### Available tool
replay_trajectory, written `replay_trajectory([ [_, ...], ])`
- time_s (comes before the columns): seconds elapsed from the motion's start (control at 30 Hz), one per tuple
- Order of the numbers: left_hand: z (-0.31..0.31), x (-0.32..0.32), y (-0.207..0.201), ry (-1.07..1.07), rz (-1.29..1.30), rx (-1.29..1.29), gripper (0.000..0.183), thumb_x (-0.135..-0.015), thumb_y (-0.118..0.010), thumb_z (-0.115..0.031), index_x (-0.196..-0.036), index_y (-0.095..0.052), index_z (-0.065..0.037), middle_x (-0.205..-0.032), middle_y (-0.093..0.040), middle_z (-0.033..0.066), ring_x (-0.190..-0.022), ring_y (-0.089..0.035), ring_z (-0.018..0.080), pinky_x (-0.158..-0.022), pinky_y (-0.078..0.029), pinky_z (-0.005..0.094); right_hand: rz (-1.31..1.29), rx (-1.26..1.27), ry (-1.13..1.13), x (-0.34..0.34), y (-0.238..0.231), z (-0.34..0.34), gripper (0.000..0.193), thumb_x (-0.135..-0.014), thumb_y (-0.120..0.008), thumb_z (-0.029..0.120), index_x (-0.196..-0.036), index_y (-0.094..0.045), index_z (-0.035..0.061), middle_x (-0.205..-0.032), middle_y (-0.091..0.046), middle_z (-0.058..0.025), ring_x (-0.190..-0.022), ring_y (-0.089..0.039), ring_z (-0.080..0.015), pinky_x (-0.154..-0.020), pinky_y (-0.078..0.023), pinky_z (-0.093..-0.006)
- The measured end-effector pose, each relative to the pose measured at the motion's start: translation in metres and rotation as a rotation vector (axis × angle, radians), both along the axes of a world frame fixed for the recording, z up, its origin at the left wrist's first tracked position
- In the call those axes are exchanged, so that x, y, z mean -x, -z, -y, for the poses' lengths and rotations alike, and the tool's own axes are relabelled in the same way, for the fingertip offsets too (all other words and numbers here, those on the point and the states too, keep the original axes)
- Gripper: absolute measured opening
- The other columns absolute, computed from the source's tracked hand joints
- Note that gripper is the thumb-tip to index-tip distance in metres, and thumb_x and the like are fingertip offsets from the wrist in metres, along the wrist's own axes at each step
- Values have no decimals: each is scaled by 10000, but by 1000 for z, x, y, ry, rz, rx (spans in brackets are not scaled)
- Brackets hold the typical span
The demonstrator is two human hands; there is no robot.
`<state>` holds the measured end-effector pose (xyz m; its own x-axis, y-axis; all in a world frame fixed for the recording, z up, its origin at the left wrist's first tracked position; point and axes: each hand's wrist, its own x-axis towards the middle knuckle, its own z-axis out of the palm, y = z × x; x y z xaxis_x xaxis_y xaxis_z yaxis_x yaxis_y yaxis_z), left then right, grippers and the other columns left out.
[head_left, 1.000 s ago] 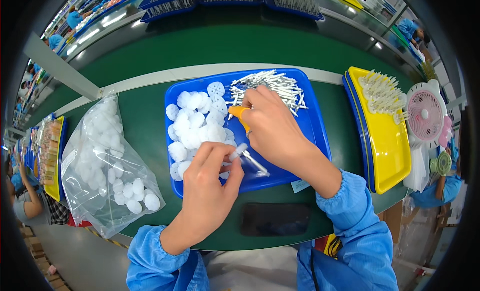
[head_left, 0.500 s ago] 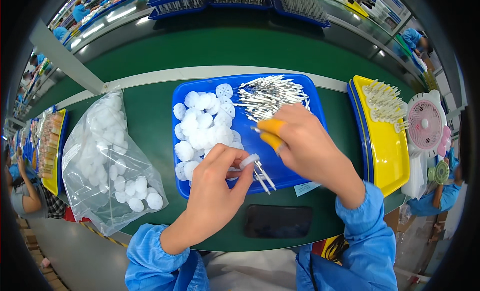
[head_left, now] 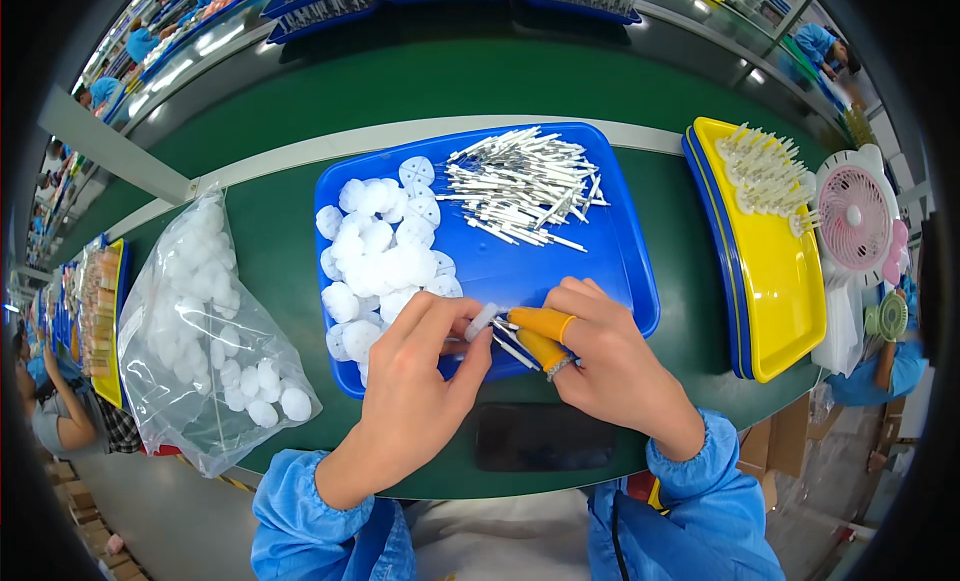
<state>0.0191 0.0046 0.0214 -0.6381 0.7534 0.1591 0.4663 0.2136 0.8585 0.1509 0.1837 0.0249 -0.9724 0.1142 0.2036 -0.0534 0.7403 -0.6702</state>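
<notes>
A blue tray [head_left: 615, 251] lies on the green belt, with a heap of white round discs [head_left: 375, 251] on its left and a pile of thin white sticks [head_left: 525, 186] at its back right. Over the tray's front edge, my left hand [head_left: 415, 386] pinches a white disc [head_left: 482, 321] between thumb and fingers. My right hand [head_left: 605, 361], wearing orange finger cots on two fingers, holds a few white sticks [head_left: 512, 343] whose tips meet the disc.
A clear plastic bag of white discs [head_left: 215, 331] lies at the left. A yellow tray [head_left: 775, 266] with finished white pieces sits at the right, beside a small pink fan [head_left: 855, 216]. A dark phone [head_left: 545, 436] lies at the belt's near edge. Other workers sit at the far left.
My right hand has come back from the stick pile toward me with a few sticks, and both hands have met at the tray's front edge.
</notes>
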Motion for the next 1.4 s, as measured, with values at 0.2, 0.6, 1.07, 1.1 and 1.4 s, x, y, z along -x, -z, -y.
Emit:
replay_trajectory([
  [0.2, -1, -2, 4, -8, -2, -10, 178, -927, -801, 19, -1078, -709, 38, -970, -698, 149, -831, -782, 299, -748, -662, 381, -57, 39, 52, 3, 3, 11, 483, -661, -732, -93, -1143, -753, -66, -979, -601, -152, -957, -591, -351, -850, -487, -458],
  [0.6, 3, -4, 6, 9, -86, -55, 224, -869, -791, 38, -1075, -700, 29, -961, -666, 146, -770, -756, 300, -659, -612, 387, -261, 83, 186, 5, 11, 33, 418, -666, -718, -150, -1069, -779, -59, -841, -656, -147, -732, -609, -327, -615, -467, -411],
  [1.07, 0, 2, 8, -87, -32, -51, 169, -979, -738, 17, -1145, -712, 28, -1077, -640, 141, -863, -766, 282, -742, -654, 364, -172, -502, 293, 42, 17, -33, 85, -781, -727, -21, -851, -774, -37, -949, -627, -149, -992, -611, -343, -833, -482, -456],
  [1.1, 1, 2, 6, -83, -1, -56, 161, -986, -736, 16, -1145, -717, 28, -1086, -641, 135, -875, -769, 272, -761, -666, 358, -136, -593, 303, 47, 19, -41, 80, -791, -731, -9, -851, -779, -32, -971, -625, -142, -1022, -608, -328, -850, -484, -449],
  [1.4, 1, 7, -3, -16, 134, -29, 138, -967, -767, 24, -1100, -731, 30, -993, -680, 108, -875, -748, 211, -748, -675, 348, -128, -402, 160, 21, 3, -35, 299, -763, -768, -22, -1058, -807, -38, -1108, -705, -155, -1022, -631, -318, -888, -502, -431],
])
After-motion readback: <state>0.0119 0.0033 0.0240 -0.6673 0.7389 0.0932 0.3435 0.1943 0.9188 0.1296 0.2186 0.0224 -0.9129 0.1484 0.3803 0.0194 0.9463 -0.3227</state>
